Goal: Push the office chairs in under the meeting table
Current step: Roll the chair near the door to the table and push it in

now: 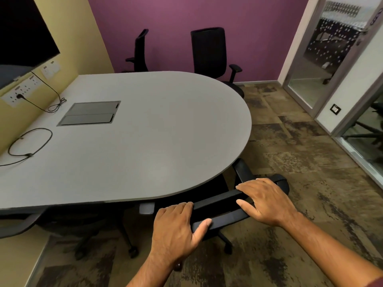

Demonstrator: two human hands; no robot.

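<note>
A black office chair [219,200] stands at the near rounded end of the grey meeting table [145,129], its seat tucked beneath the tabletop. My left hand [176,228] grips the top of its backrest, thumb wrapped under the edge. My right hand [265,201] rests on the same backrest further right, fingers spread over the top. Two more black chairs stand on the far side: one [209,51] behind the curved end, facing the table, and one [139,51] seen side-on by the purple wall. Another chair [18,224] sits partly under the table at the near left.
A cable box lid [89,113] is set into the tabletop, with black cables [31,141] lying at its left end. A dark screen [22,30] hangs on the yellow wall above wall sockets [22,90]. A glass door [323,59] and glass partition stand at right, across patterned carpet [300,162].
</note>
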